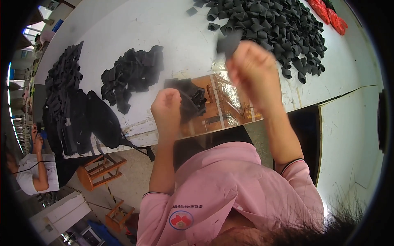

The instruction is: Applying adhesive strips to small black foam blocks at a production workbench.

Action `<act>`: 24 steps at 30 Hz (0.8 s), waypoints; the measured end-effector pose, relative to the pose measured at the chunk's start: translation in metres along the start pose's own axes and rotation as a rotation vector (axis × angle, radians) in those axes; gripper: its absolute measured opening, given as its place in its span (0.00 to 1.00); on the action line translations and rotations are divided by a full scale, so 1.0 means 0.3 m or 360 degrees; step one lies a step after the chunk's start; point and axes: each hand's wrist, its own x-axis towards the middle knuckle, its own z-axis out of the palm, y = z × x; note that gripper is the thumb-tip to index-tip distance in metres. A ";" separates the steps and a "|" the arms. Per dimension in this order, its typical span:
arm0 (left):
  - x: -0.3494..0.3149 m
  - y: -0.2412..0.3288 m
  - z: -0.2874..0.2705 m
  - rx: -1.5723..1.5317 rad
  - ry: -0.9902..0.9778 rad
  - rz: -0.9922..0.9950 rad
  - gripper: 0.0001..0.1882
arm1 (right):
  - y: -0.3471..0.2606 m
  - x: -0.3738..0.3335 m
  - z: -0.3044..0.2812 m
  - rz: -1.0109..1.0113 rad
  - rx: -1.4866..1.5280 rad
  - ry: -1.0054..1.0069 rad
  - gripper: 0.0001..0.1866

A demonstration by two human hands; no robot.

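My right hand point(255, 74), blurred by motion, is raised over the table's right half. A flat black fabric piece point(229, 42) is pinched in its fingers. Behind it spreads a big heap of curled black fabric pieces point(266, 24). My left hand point(166, 108) is closed, with the fingertips curled in; whatever it may grip is hidden. Right beside it, a small bunch of black fabric pieces point(191, 96) lies over the brown board point(211, 119) at the table's near edge. Clear sheeting and tape cover part of that board.
Another pile of black strips point(131, 74) lies left of centre, and a longer pile point(63, 90) runs along the left end beside a black bag point(102, 121). Red plastic bags point(336, 20) sit far right. Wooden stools point(100, 172) and another person point(39, 174) are at the left.
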 end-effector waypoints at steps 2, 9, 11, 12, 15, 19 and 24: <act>-0.018 -0.057 0.017 0.0301 -0.0029 0.0023 0.08 | 0.002 0.038 -0.051 -0.0204 -0.0092 0.0407 0.13; -0.076 -0.052 0.075 0.1351 -0.0022 -0.0059 0.18 | 0.211 -0.204 -0.029 0.0457 -0.0339 -0.0001 0.10; -0.066 -0.069 0.074 0.1373 -0.0046 -0.0217 0.18 | 0.261 -0.240 -0.008 0.0460 -0.0363 -0.0031 0.10; -0.057 -0.084 0.067 0.1326 -0.0044 -0.0249 0.18 | 0.284 -0.245 -0.010 0.0465 -0.0362 -0.0032 0.10; -0.033 -0.168 0.033 0.1123 -0.0039 -0.0345 0.18 | 0.316 -0.248 -0.008 0.0503 -0.0569 -0.0115 0.10; -0.021 -0.244 -0.002 0.0782 -0.0012 -0.0302 0.15 | 0.318 -0.244 0.023 0.0393 -0.0803 -0.0252 0.08; -0.006 -0.146 0.014 0.0443 -0.0088 -0.0794 0.12 | 0.327 -0.245 0.033 0.0428 -0.0807 -0.0339 0.07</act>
